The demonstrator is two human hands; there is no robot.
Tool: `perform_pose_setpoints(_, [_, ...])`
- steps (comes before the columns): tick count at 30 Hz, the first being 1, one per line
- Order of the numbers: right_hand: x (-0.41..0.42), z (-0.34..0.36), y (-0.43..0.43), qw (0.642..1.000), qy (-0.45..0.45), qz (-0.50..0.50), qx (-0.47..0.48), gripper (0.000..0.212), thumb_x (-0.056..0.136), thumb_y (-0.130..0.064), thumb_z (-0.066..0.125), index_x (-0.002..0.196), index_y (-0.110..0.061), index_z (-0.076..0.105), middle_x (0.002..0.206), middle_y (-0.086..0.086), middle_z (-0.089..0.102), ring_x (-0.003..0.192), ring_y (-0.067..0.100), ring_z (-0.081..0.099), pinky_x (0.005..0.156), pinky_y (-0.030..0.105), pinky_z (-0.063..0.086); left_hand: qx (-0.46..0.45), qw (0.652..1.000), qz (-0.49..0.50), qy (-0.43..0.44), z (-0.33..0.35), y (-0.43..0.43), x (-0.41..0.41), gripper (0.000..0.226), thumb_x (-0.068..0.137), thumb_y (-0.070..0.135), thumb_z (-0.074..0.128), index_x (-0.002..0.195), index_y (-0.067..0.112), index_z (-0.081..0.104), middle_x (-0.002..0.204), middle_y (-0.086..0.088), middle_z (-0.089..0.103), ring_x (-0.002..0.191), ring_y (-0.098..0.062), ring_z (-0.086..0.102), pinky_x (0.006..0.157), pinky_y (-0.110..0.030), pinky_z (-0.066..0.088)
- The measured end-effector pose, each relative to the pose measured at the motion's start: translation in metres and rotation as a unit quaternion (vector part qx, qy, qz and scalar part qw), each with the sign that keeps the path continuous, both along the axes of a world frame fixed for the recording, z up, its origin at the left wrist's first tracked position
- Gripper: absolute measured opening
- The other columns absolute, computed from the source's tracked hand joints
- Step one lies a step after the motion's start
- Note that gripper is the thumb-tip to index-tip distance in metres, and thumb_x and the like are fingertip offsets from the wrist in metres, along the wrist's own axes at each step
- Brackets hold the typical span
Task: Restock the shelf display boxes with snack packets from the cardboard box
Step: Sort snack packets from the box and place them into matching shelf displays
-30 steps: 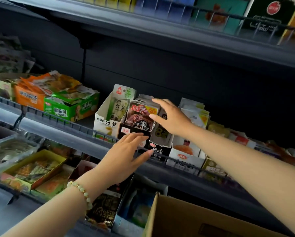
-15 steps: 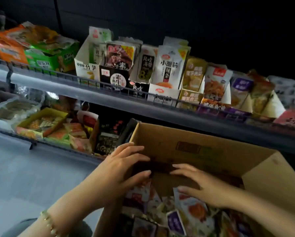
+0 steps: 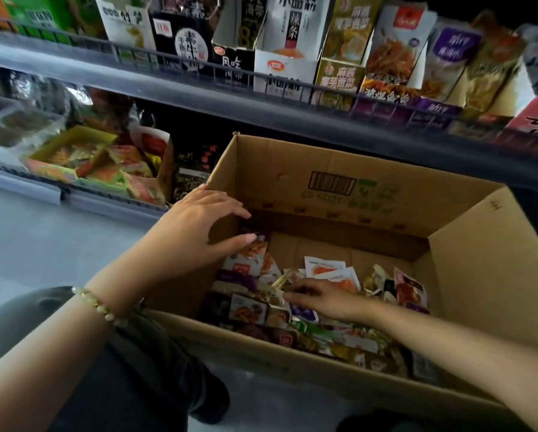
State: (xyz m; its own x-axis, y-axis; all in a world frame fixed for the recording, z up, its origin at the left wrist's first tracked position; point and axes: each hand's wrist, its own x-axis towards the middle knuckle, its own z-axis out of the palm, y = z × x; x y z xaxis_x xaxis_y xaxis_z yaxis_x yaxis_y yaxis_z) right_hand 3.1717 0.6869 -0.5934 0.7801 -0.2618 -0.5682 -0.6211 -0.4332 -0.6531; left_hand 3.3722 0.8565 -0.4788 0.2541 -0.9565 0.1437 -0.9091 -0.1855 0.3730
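An open cardboard box (image 3: 333, 185) stands on the floor before the shelves, its bottom covered with several loose snack packets (image 3: 333, 275). My left hand (image 3: 196, 232), with a bead bracelet at the wrist, hovers over the box's left wall, fingers spread and holding nothing. My right hand (image 3: 326, 299) reaches down inside the box, its fingertips on the packets near the middle; whether it grips one cannot be made out. Display boxes (image 3: 280, 67) with upright packets line the upper shelf behind a wire rail.
The lower shelf at the left holds a yellow tray (image 3: 71, 151) and other open boxes of packets. A grey shelf edge (image 3: 261, 116) runs above the cardboard box. My knee in dark trousers (image 3: 130, 363) is beside the box's near left corner. Grey floor lies at the left.
Both hands came down from the shelf display boxes to the cardboard box. My right hand has sunk deeper among the packets; the left stays above the box's left wall. The view tilted downward.
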Motion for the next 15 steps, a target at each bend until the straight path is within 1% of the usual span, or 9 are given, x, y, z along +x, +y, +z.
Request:
perform_pose_setpoints(2, [0.005, 0.003, 0.009, 0.999, -0.039, -0.012, 0.027, 0.066, 0.08, -0.068, 0.047, 0.129, -0.025, 0.057, 0.124, -0.01, 0.058, 0.111, 0.008, 0.054, 0.097, 0.023, 0.042, -0.005, 1.0, 0.001, 0.008, 0.001, 0.001, -0.001, 0.071, 0.073, 0.077, 0.029, 0.123, 0.036, 0.059, 0.135, 0.01, 0.055, 0.133, -0.008, 0.039, 0.113, -0.022, 0.005])
perform_pose_setpoints(3, [0.008, 0.006, 0.014, 0.998, -0.047, -0.006, 0.044, 0.069, 0.076, -0.071, 0.049, 0.128, -0.026, 0.056, 0.123, -0.012, 0.057, 0.113, 0.007, 0.053, 0.099, 0.023, 0.041, -0.007, 1.0, 0.002, 0.011, 0.001, 0.002, -0.001, 0.07, 0.074, 0.077, 0.03, 0.122, 0.036, 0.059, 0.135, 0.01, 0.055, 0.133, -0.008, 0.039, 0.113, -0.023, 0.006])
perform_pose_setpoints(5, [0.012, 0.005, 0.023, 0.997, -0.031, 0.025, 0.063, 0.077, 0.071, -0.074, 0.056, 0.133, -0.029, 0.05, 0.131, -0.015, 0.052, 0.121, 0.005, 0.048, 0.103, 0.023, 0.038, -0.009, 1.0, 0.004, 0.013, 0.0, 0.002, 0.0, 0.07, 0.074, 0.077, 0.03, 0.122, 0.036, 0.059, 0.135, 0.01, 0.055, 0.133, -0.008, 0.039, 0.114, -0.024, 0.007])
perform_pose_setpoints(6, [0.012, -0.001, 0.025, 0.997, -0.022, 0.039, 0.061, 0.079, 0.071, -0.072, 0.061, 0.136, -0.029, 0.047, 0.136, -0.014, 0.049, 0.125, 0.006, 0.046, 0.106, 0.025, 0.037, -0.006, 1.0, 0.005, 0.011, 0.0, 0.001, 0.0, 0.071, 0.073, 0.077, 0.029, 0.123, 0.035, 0.059, 0.135, 0.01, 0.055, 0.134, -0.009, 0.039, 0.113, -0.023, 0.006])
perform_pose_setpoints(7, [0.012, -0.006, 0.027, 0.997, -0.019, 0.04, 0.06, 0.078, 0.073, -0.066, 0.067, 0.138, -0.029, 0.045, 0.14, -0.012, 0.047, 0.128, 0.007, 0.043, 0.109, 0.027, 0.035, -0.003, 1.0, 0.004, 0.005, -0.001, 0.001, 0.0, 0.073, 0.073, 0.078, 0.028, 0.123, 0.035, 0.058, 0.136, 0.009, 0.055, 0.134, -0.009, 0.039, 0.113, -0.023, 0.006])
perform_pose_setpoints(9, [0.011, -0.015, 0.03, 0.997, -0.041, 0.008, 0.062, 0.064, 0.077, -0.045, 0.076, 0.132, -0.026, 0.05, 0.136, -0.009, 0.05, 0.126, 0.009, 0.045, 0.107, 0.026, 0.037, 0.002, 1.0, 0.0, -0.01, -0.001, 0.001, -0.001, 0.074, 0.073, 0.079, 0.027, 0.124, 0.035, 0.058, 0.136, 0.009, 0.055, 0.135, -0.01, 0.039, 0.114, -0.025, 0.006])
perform_pose_setpoints(12, [0.009, -0.024, 0.041, 0.99, -0.113, -0.054, 0.067, 0.039, 0.078, -0.024, 0.079, 0.111, -0.024, 0.058, 0.112, -0.015, 0.056, 0.107, 0.004, 0.052, 0.091, 0.019, 0.042, -0.024, 1.0, -0.005, 0.012, 0.0, 0.01, -0.007, 0.066, 0.076, 0.076, 0.032, 0.121, 0.036, 0.059, 0.132, 0.011, 0.057, 0.133, -0.009, 0.04, 0.117, -0.03, 0.008])
perform_pose_setpoints(14, [0.007, -0.031, 0.052, 0.982, -0.152, -0.093, 0.057, 0.032, 0.079, -0.021, 0.078, 0.104, -0.024, 0.059, 0.11, -0.01, 0.057, 0.105, 0.006, 0.054, 0.089, 0.016, 0.043, -0.047, 0.999, -0.008, 0.018, 0.001, 0.021, -0.014, 0.06, 0.08, 0.073, 0.035, 0.119, 0.036, 0.061, 0.129, 0.012, 0.059, 0.131, -0.008, 0.042, 0.118, -0.033, 0.011])
perform_pose_setpoints(15, [0.005, -0.033, 0.057, 0.98, -0.167, -0.103, 0.035, 0.03, 0.079, -0.024, 0.078, 0.102, -0.026, 0.06, 0.112, -0.007, 0.057, 0.107, 0.009, 0.054, 0.09, 0.016, 0.043, -0.055, 0.998, -0.009, 0.01, 0.001, 0.027, -0.019, 0.058, 0.081, 0.071, 0.036, 0.118, 0.035, 0.061, 0.127, 0.013, 0.059, 0.13, -0.008, 0.043, 0.118, -0.034, 0.011])
